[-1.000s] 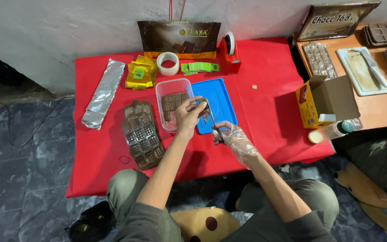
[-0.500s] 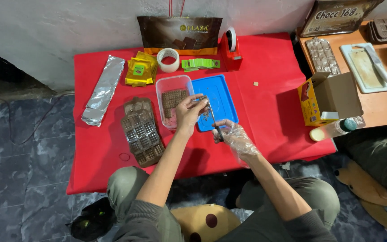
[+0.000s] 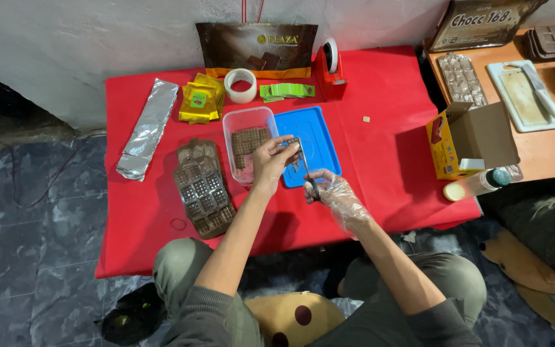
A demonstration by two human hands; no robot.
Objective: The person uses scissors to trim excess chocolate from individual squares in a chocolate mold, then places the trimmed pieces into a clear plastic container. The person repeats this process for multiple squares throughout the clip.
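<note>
Nearest the camera, the right hand [image 3: 330, 191], in a clear plastic glove, is closed round the handle of a thin knife [image 3: 308, 173], its blade slanting up toward the left hand [image 3: 271, 162]. That hand is bare, its fingers pinched on a small foil-wrapped piece [image 3: 292, 145] held just above the near edge of the blue tray [image 3: 319, 138]. Over the last second both hands have scarcely moved; the piece and blade stay together at the same spot, so the work on that piece is still going on. Left of the tray sits a clear tub [image 3: 248, 132] of chocolate squares, and further left a dark mould [image 3: 202, 187]. Beyond the tray lie a tape roll [image 3: 240, 85] and green labels [image 3: 286, 90].
</note>
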